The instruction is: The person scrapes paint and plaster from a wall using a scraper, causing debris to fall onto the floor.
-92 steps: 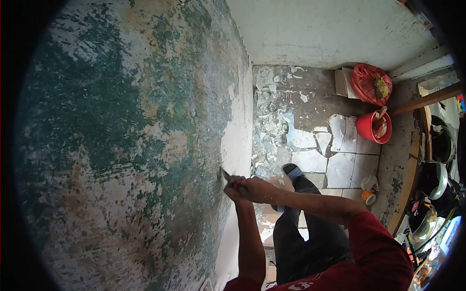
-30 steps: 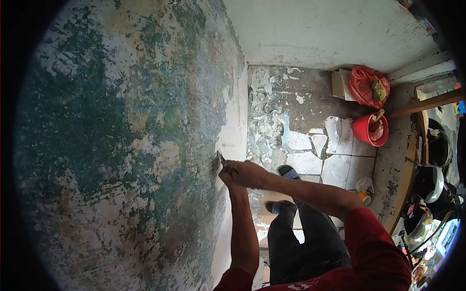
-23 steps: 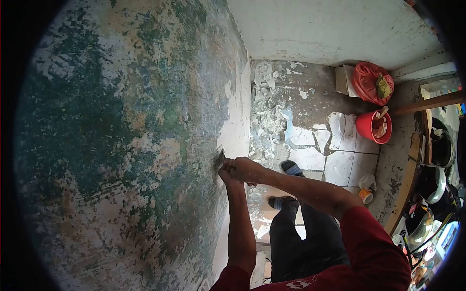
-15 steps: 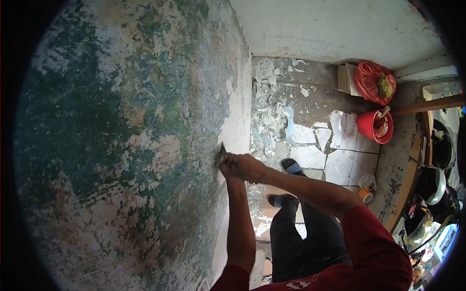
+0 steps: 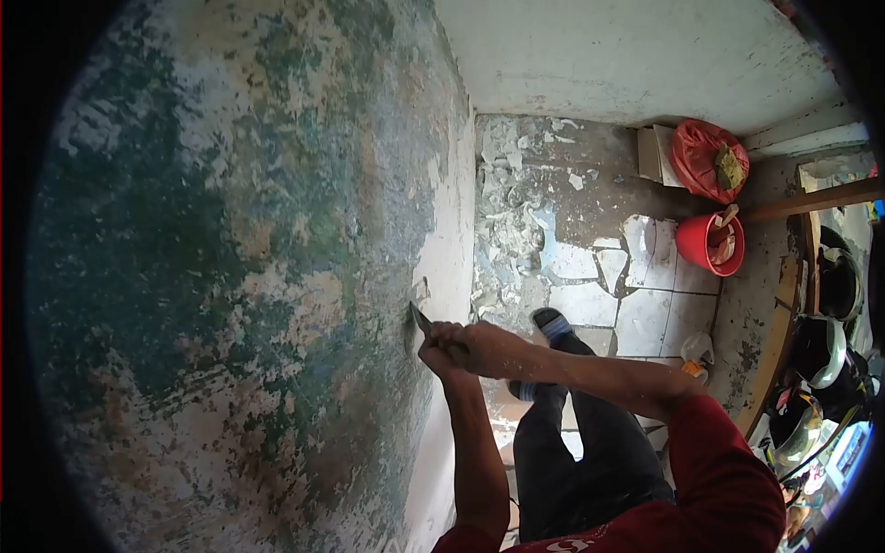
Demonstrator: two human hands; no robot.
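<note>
Both of my hands are closed around a scraper, whose thin dark blade [image 5: 419, 317] points up and left against the wall [image 5: 313, 276]. The wall carries patchy green paint with pale bare areas. My left hand [image 5: 440, 358] is wrapped round the handle on the wall side. Beside it, my right hand [image 5: 490, 349] grips as well, and the fingers of the two hands overlap. The handle itself is hidden by them. Just above the blade tip, a small loose-looking flake [image 5: 422, 287] shows at the edge of a whitish strip [image 5: 442, 253] low on the wall.
Peeled paint flakes [image 5: 507, 230] litter the floor along the wall's foot, near broken white tiles [image 5: 590, 302]. A red bucket [image 5: 693, 244] and a red plastic bag [image 5: 691, 157] stand by the far corner. Cluttered items [image 5: 820, 359] lie beyond a ledge at right.
Both hands and the scraper have moved slightly down in the view. The blade shows more clearly now, and the small flake has become visible above it.
</note>
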